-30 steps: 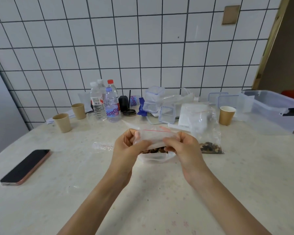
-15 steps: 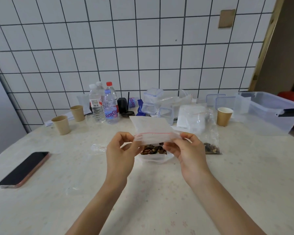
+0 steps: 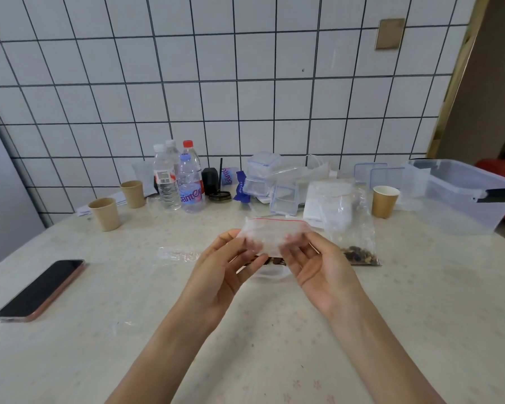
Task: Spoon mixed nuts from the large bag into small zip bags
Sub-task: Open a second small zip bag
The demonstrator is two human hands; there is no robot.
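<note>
A small clear zip bag (image 3: pixel 271 231) with a red zip line along its top is held up between my two hands over the middle of the table. My left hand (image 3: pixel 225 266) pinches its left end and my right hand (image 3: pixel 318 266) its right end, palms turned toward me. Behind and under the hands lies another small bag (image 3: pixel 270 265) with dark nuts in it, mostly hidden. The large clear bag (image 3: pixel 353 231) stands just right of my right hand, with mixed nuts settled in its bottom. No spoon is visible.
A phone (image 3: pixel 41 288) lies at the left. Two paper cups (image 3: pixel 105 214) and water bottles (image 3: pixel 189 185) stand at the back left. Clear lidded boxes (image 3: pixel 263 176), another cup (image 3: pixel 384 201) and a big plastic tub (image 3: pixel 461 196) fill the back right. An empty flat bag (image 3: pixel 177 255) lies left of my hands.
The hands have lifted the zip bag slightly and turned palms toward me. The fingers have shifted from the zip line down onto the bag's ends, and the bag blurs with motion.
</note>
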